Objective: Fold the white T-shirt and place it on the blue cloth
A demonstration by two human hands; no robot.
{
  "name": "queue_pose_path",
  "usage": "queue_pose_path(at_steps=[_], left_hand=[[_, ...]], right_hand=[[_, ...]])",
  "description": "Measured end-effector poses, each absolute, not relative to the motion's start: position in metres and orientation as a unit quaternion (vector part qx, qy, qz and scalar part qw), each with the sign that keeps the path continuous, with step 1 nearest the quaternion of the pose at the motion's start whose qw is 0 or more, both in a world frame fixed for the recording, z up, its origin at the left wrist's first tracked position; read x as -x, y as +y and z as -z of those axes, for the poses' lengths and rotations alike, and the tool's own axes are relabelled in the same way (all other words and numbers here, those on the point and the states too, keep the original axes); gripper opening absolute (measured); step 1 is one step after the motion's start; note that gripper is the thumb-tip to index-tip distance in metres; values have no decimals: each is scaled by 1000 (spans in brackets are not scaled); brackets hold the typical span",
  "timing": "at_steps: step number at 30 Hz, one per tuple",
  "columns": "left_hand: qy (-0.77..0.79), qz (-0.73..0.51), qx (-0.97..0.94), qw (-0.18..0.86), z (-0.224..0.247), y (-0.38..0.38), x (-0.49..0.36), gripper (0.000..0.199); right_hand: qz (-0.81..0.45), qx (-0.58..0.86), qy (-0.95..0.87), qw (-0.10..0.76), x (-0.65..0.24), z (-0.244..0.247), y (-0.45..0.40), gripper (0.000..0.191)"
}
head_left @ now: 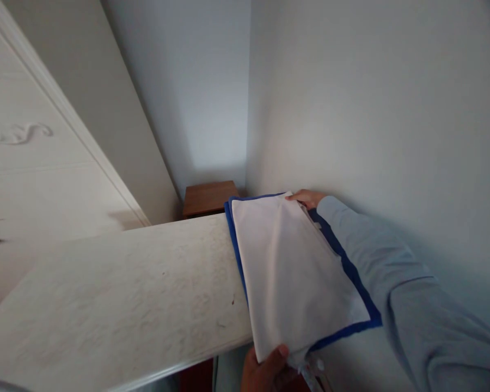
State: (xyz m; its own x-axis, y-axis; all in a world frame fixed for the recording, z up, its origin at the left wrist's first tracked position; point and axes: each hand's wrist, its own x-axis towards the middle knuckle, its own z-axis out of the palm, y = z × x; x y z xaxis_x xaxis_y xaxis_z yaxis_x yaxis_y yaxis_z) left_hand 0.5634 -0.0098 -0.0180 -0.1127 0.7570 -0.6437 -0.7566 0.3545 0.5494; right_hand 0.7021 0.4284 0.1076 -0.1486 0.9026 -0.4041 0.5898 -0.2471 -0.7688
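Note:
A folded white cloth (pixel 289 272) lies on top of a folded blue cloth (pixel 357 283) at the right end of a pale tabletop. My right hand (pixel 308 198) pinches the white cloth's far corner, its arm reaching along the wall. At the near edge, my left hand (pixel 267 370) grips the white cloth's near left corner, thumb on top and fingers partly hidden underneath. Blue fabric shows along the left, far and right sides of the white one. Something clear and crumpled (pixel 310 370), perhaps plastic, hangs below the near edge beside my left hand.
The pale tabletop (pixel 126 294) stretches left, with a few small dark marks. A brown wooden piece of furniture (pixel 210 197) stands in the far corner. White furniture with carved trim (pixel 44 179) is at the left. A plain wall (pixel 384 120) borders the right side.

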Motion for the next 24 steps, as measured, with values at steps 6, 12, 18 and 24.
queue_pose_path(at_steps=[6,12,18,24], left_hand=[[425,-579,22,695,-1,-9,-563,46],[392,-585,44,709,-27,-9,-565,29],[383,-601,23,702,-26,-8,-574,40],[390,-583,-32,712,-16,-10,-575,42]], right_hand=[[-538,618,-544,180,-734,-117,364,41],[-527,630,-546,167,-768,-113,290,56],[-549,644,-518,122,-810,-96,207,65],[-487,630,-537,278,-848,-90,164,46]])
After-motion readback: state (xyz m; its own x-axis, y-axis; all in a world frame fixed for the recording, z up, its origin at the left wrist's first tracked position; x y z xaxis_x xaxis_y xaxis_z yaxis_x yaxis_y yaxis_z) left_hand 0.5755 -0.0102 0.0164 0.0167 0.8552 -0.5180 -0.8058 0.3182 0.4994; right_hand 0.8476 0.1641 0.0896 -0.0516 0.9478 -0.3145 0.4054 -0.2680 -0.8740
